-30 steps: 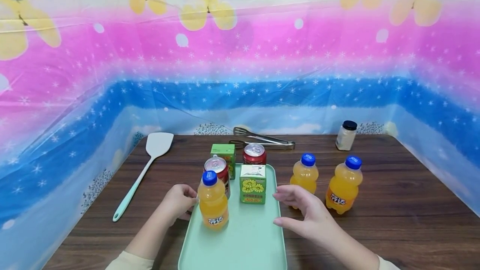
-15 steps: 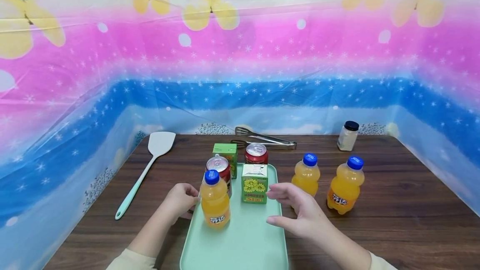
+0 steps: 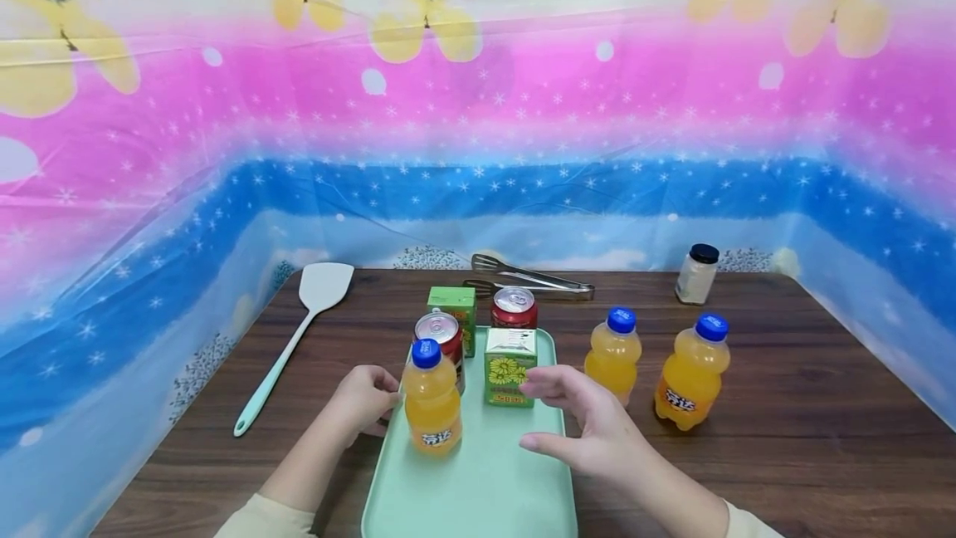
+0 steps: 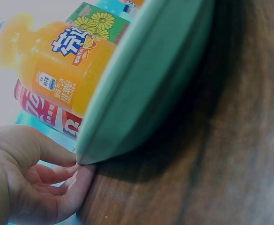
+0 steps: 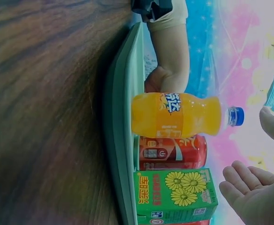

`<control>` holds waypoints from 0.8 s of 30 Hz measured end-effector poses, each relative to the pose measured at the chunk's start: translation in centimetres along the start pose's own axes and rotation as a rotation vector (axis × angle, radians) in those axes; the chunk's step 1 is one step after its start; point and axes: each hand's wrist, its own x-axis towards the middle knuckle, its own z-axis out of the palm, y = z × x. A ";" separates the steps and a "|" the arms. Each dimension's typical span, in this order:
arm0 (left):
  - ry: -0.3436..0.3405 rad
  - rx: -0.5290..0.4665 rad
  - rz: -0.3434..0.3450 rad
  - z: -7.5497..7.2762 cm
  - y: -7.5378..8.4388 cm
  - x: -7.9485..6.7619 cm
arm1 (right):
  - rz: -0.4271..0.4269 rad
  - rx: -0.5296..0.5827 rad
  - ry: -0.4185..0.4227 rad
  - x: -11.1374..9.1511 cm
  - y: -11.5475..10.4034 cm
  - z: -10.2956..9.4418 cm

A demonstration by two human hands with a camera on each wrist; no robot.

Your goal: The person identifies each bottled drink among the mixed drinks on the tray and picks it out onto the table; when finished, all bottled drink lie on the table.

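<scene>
A pale green tray (image 3: 478, 488) lies on the table, and my left hand (image 3: 366, 398) pinches its left rim between thumb and fingers, clearest in the left wrist view. On the tray near that hand stands an orange soda bottle (image 3: 433, 405) with a blue cap. Behind the bottle is a red soda can (image 3: 441, 328), partly hidden. A green drink carton (image 3: 509, 372) with yellow flowers stands at the tray's right side. Over the right rim, my right hand (image 3: 590, 426) is held with fingers spread, close to this carton and holding nothing.
Another green carton (image 3: 453, 299) and a red can (image 3: 514, 310) stand at the tray's far end. Right of it are two orange soda bottles (image 3: 614, 355), (image 3: 693, 372). Metal tongs (image 3: 534, 281) and a black-lidded jar (image 3: 698, 276) lie behind; a spatula (image 3: 314, 305) is left.
My right hand has moved a little left, over the tray's right rim and nearer the front carton. The left hand stays at the left rim. The head view has shifted slightly.
</scene>
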 end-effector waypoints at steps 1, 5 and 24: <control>0.002 0.002 -0.001 0.0 0.0 0.0 | -0.001 0.003 -0.001 0.0 0.0 0.0; 0.001 0.005 0.001 0.0 0.0 0.0 | 0.013 0.017 -0.004 0.2 0.1 0.2; -0.001 0.002 -0.005 0.0 0.0 0.1 | 0.092 0.026 0.002 1.2 -0.5 1.3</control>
